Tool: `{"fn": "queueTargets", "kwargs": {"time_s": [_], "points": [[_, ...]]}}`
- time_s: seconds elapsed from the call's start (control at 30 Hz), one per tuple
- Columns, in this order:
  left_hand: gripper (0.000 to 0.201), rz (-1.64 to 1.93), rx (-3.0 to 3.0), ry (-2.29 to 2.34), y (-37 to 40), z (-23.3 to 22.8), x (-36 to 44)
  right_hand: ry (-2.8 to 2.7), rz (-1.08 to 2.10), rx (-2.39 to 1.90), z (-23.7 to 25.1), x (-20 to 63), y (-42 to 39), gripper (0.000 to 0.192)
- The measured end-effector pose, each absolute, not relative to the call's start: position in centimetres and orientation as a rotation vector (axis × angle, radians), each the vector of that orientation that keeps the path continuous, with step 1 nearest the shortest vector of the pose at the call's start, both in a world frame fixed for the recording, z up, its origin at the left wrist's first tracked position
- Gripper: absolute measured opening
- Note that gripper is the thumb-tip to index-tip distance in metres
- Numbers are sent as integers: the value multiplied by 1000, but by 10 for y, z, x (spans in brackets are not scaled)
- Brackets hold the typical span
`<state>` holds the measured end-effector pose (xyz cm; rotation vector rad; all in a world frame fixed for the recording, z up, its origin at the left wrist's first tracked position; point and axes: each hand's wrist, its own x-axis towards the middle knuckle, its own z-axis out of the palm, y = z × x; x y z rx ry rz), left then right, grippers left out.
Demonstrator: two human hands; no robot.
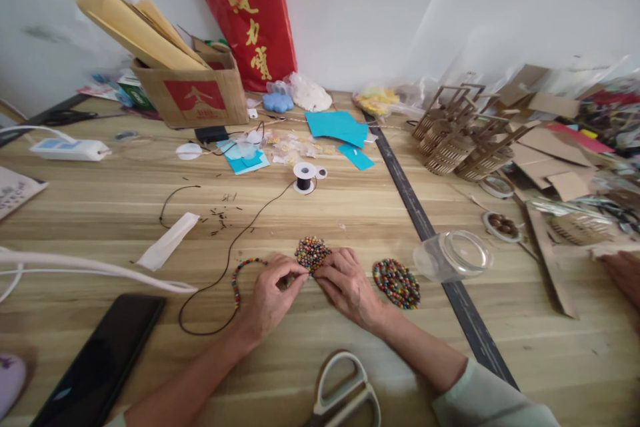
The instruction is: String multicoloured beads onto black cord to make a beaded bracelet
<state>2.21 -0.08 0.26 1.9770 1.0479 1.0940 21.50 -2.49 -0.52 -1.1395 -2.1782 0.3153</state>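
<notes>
My left hand (274, 297) is closed in a pinch at the end of a black cord (231, 247). Colourful beads are threaded along part of it, and this beaded stretch (236, 283) curves up to my left fingers. My right hand (353, 288) pinches too, its fingertips meeting those of the left; what it grips is too small and hidden to make out. Just beyond both hands lies a pile of loose multicoloured beads (311, 251). To the right of my right hand rests a coiled strand of similar beads (397, 283). The cord leads back to a white spool (304, 177).
Scissors (345, 393) lie near the front edge, and a black phone (103, 360) lies at left. A clear plastic jar (453, 257) is on its side at right. Woven baskets (453, 143) and a cardboard box (193, 93) stand behind. Another person's hand (620, 273) shows at far right.
</notes>
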Motion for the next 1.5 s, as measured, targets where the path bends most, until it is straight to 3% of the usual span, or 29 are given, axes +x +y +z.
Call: {"fn": "queueTargets", "kwargs": {"time_s": [0.33,1.1,1.5], "points": [[8,1112,1928,1061,-2,1,23,-2166,322,-1144,-5,215,-25,7],[9,1109,1979,1022,-3,3,24,-2246,253,-1154,-2,211,-24,15],[11,1042,2047,954,-4,6,26,-2000,423,-902,1,215,-24,12]]}}
